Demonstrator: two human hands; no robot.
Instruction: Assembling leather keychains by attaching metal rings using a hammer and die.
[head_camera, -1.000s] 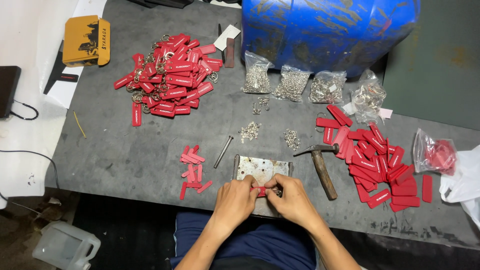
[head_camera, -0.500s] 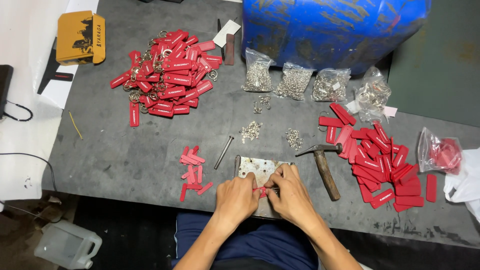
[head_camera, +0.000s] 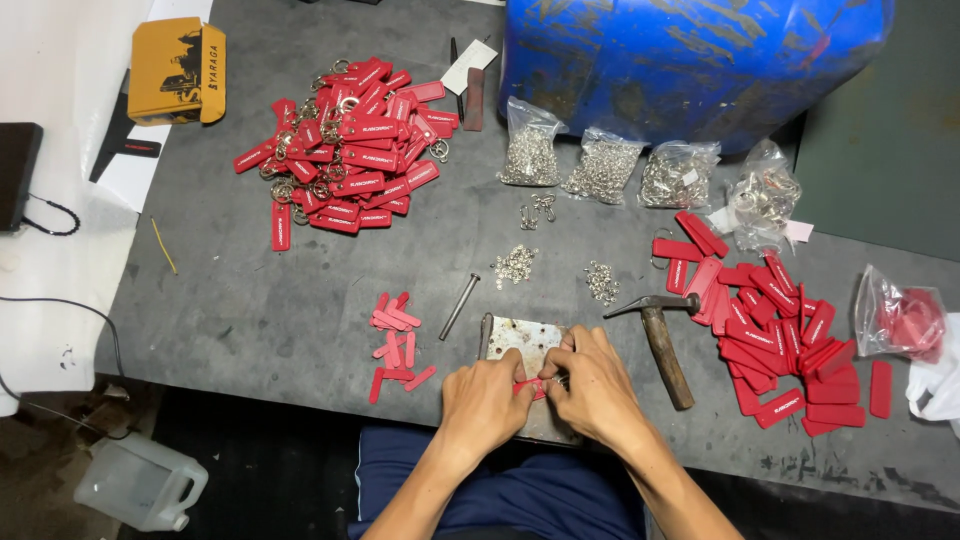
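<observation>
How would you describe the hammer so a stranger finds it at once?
Start at the big blue barrel and come down to the table's near edge. Beside the right hand lies the hammer: the only wooden-handled tool there, left of the loose red tags.

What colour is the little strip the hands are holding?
Red; the strip shows between both hands in the head view.

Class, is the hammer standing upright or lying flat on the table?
Lying flat. The hammer rests on the grey table, with its handle pointing toward the person.
</observation>
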